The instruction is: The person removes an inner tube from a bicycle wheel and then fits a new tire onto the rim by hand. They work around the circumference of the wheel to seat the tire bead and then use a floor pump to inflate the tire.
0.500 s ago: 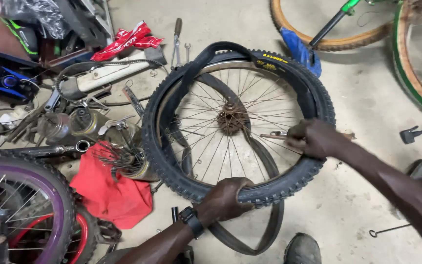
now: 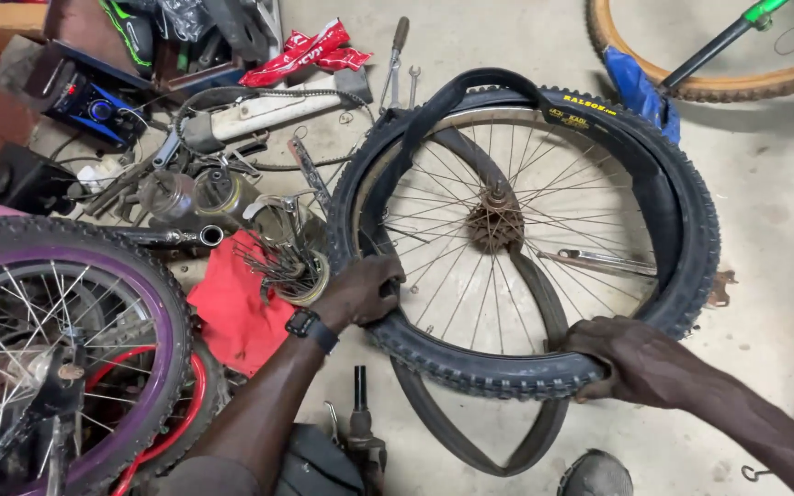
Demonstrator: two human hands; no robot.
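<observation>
A bicycle wheel with a knobby black tyre [image 2: 691,230] and silver spokes lies flat on the concrete floor. My left hand [image 2: 365,289] grips the tyre at its left side, a black watch on that wrist. My right hand [image 2: 631,358] clutches the tyre at its near right edge. A black inner tube [image 2: 470,441] loops out from under the wheel toward me and over its far rim. A rusty hub [image 2: 495,223] sits at the centre. A metal tyre lever [image 2: 599,264] lies across the spokes on the right.
A purple-rimmed wheel [image 2: 66,340] stands at the near left over a red one. A red cloth [image 2: 232,312], a tin of spokes [image 2: 291,271], wrenches [image 2: 395,55] and scattered tools lie left. A tan-walled wheel [image 2: 691,83] and blue cloth [image 2: 640,92] lie far right.
Both hands have shifted clockwise around the tyre: the left from the near edge to the left side, the right from the right side to the near right edge.
</observation>
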